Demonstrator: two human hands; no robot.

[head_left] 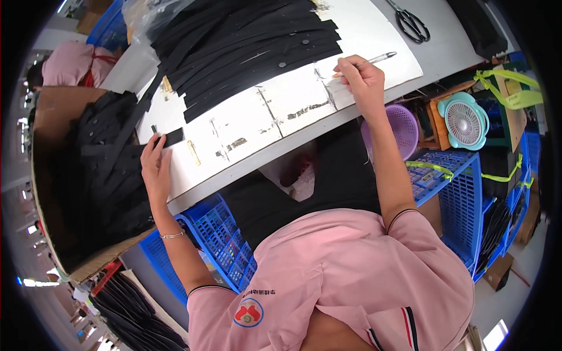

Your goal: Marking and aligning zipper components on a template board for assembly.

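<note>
Near the right end of the white board, our right hand closes thumb and fingers around a slim pen, held just over the board or touching it. The pen lies aslant, its long axis running from the orange-tinted end at lower left, by our fingertips, up to the dark end at upper right, which points away from the strips toward the far right corner of the board. Its middle is hidden by our fingers, and at this size we cannot say for certain which end writes. Well apart from it, our left hand reaches over the board's left edge, fingers extended onto a short black strip end; whether they pinch it or merely rest on it, we cannot tell. Between and beyond our hands, the black strips lie side by side in a broad layer, their long axes rising gently from left to right, close to parallel with the near edge of the board. The upper frame edge cuts this layer off, and a clear plastic bag crowds its far left side. Beside our left hand, more black pieces tangle darkly in a cardboard box, where single outlines blur together.
</note>
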